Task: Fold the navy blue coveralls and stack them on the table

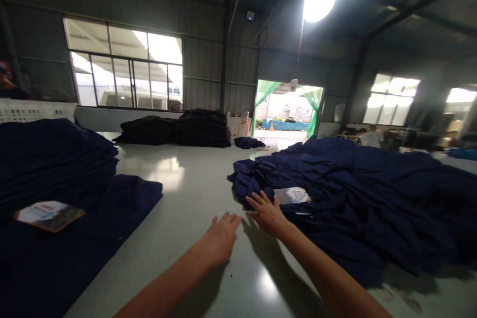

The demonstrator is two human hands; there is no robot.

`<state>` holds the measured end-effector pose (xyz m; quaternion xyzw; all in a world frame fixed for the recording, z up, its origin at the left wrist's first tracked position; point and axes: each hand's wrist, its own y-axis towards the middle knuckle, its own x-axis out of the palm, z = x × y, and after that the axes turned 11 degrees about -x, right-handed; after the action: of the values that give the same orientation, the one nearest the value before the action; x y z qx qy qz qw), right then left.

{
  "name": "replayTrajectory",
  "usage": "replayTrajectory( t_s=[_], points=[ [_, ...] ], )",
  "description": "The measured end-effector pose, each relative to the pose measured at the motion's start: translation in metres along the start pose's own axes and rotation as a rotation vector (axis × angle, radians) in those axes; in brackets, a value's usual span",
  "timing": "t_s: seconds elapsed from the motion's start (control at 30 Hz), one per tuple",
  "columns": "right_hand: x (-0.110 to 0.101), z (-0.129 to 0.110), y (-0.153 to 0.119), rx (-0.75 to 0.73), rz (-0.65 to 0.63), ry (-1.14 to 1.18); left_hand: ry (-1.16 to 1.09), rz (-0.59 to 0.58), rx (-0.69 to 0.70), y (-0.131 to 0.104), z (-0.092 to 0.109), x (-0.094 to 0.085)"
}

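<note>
Over the pale tabletop (167, 223) my left hand (219, 236) hovers with its fingers loosely extended and nothing in them. My right hand (266, 211) is spread at the near left edge of a heap of navy garments (346, 184); whether it touches the cloth I cannot tell. A printed tag (292, 195) lies on the heap just beyond the right hand's thumb. To the left, a navy garment (112, 213) lies flat with another printed card (48, 215) on it. Behind it rises a stack of folded navy garments (52, 154).
Dark folded stacks (203, 128) stand at the table's far edge, with a small navy bundle (249, 142) to their right. A white crate (37, 109) is at the far left. Some scraps (406, 298) lie at lower right. People (368, 136) are in the right background.
</note>
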<state>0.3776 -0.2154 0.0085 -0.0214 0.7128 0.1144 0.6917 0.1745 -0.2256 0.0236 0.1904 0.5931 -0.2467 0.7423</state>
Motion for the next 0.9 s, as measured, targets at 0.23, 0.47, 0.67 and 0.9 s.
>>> replayTrajectory(
  t_s=[0.23,0.47,0.67,0.9],
  points=[
    [0.002,0.070,0.000,0.125,0.140,-0.057,-0.094,0.180,0.093,0.094,0.038,0.041],
    [0.011,0.112,0.005,0.230,0.264,-0.142,-0.003,0.298,0.138,0.153,0.063,0.051],
    [0.017,0.120,0.001,0.227,0.305,-0.067,-0.028,0.321,0.150,0.178,0.081,0.042],
    [0.016,0.109,-0.013,0.228,0.368,-0.029,-0.022,0.175,0.096,0.197,0.096,0.043]
  ],
)
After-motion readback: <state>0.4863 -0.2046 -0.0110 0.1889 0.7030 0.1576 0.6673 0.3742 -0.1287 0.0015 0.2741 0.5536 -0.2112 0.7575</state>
